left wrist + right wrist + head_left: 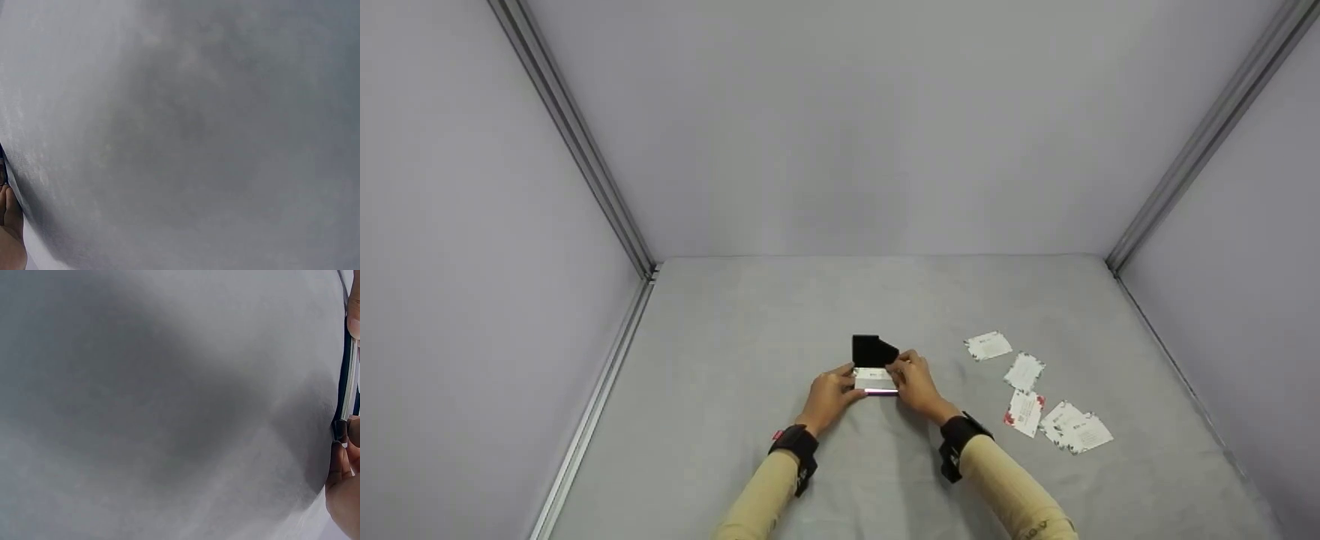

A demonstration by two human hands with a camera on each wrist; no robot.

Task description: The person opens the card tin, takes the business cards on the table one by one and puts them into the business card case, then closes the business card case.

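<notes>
Both hands grip a black card case on the worktop: my left hand and right hand pinch its ends. Five loose cards lie well apart to the right.

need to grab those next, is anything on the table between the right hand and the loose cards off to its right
Nothing visible. The right hand grips the black card case with the left hand; only bare grey table separates it from the loose cards.

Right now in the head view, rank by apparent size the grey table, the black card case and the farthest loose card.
1. grey table
2. black card case
3. farthest loose card; roughly alike with the case, so their order is unsure.
</notes>
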